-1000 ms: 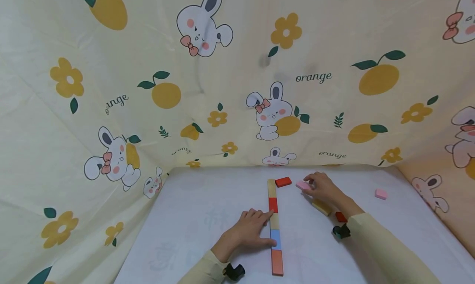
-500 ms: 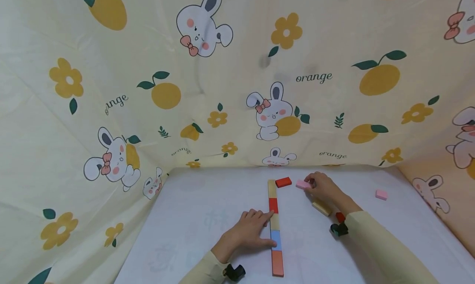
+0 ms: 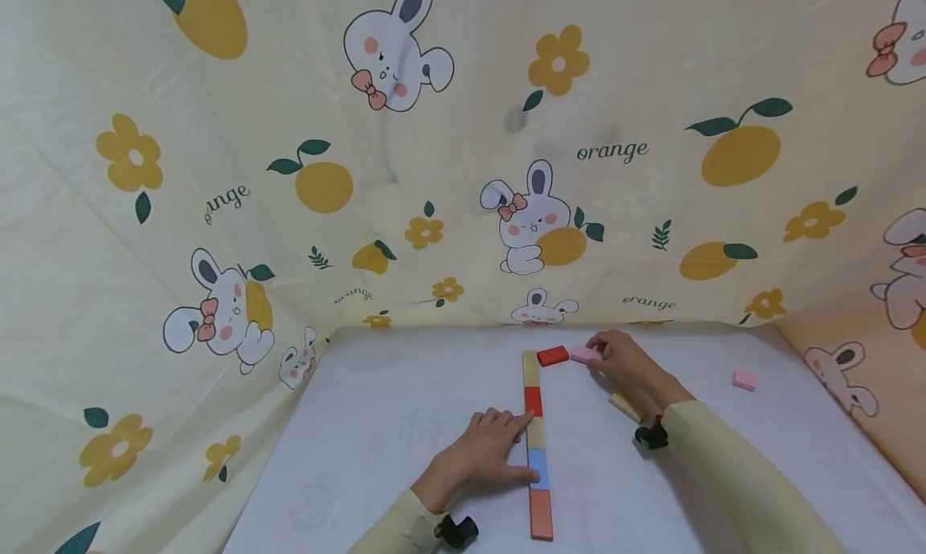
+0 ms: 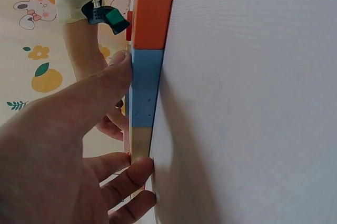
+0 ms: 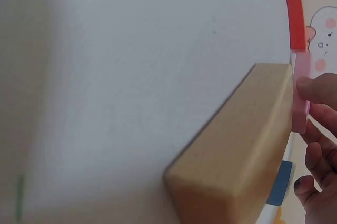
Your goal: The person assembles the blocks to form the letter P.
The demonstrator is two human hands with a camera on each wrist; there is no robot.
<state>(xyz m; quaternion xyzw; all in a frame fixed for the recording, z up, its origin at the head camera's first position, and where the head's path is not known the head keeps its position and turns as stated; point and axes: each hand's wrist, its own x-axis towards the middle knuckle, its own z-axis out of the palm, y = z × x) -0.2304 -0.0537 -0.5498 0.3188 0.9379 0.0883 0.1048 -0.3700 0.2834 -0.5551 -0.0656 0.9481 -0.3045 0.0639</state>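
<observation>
A straight row of flat wooden blocks runs away from me, including an orange block (image 3: pixel 541 514), a blue block (image 3: pixel 538 469), a red block (image 3: pixel 533 401) and a plain wood block (image 3: pixel 531 369) at the far end. My left hand (image 3: pixel 483 453) rests against the row's left side, thumb at the blue block and forefinger at the red one. With thumb and fingers my right hand (image 3: pixel 624 363) pinches a pink block (image 5: pixel 301 95). This pink block lies just right of another red block (image 3: pixel 553 355), which angles off the row's far end.
A loose plain wood block (image 3: pixel 626 407) lies under the right forearm, and a red one is mostly hidden by the wrist camera (image 3: pixel 652 436). A blue block (image 5: pixel 279 183) shows beyond it in the right wrist view. Another pink block (image 3: pixel 744 379) sits far right. Patterned cloth (image 3: pixel 448 152) hangs behind the table.
My right hand has moved the pink block slightly left and away from me, closer to the angled red block. The left hand has stayed in place at the row.
</observation>
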